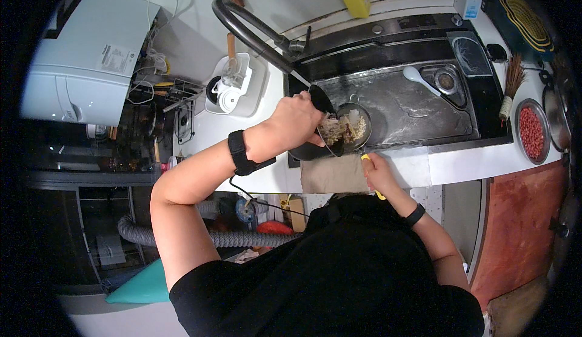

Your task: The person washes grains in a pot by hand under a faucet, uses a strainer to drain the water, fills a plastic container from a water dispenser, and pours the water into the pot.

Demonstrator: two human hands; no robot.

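My left hand [298,121] grips a dark bowl-like vessel [322,98], tipped to the right over the sink's left end. Inside it lies a wet mix of pale grains and darker bits [332,130]. Directly under its lip is a round strainer [367,119] with a wire hook at the far side. Pale grains, dark red bits and a whitish translucent lump [354,117] sit in the strainer. My right hand [379,172] is closed around the strainer's yellow handle [365,157] at the counter's front edge. The strainer's underside is hidden.
Above the vessel arches a faucet [254,25]. The wet sink [400,114] holds a white spoon [420,80] near the drain [446,82]. To the right are a brush [510,87] and a metal bowl of red peanuts [531,132]. A white caddy [254,89] stands left; a cloth [332,173] hangs in front.
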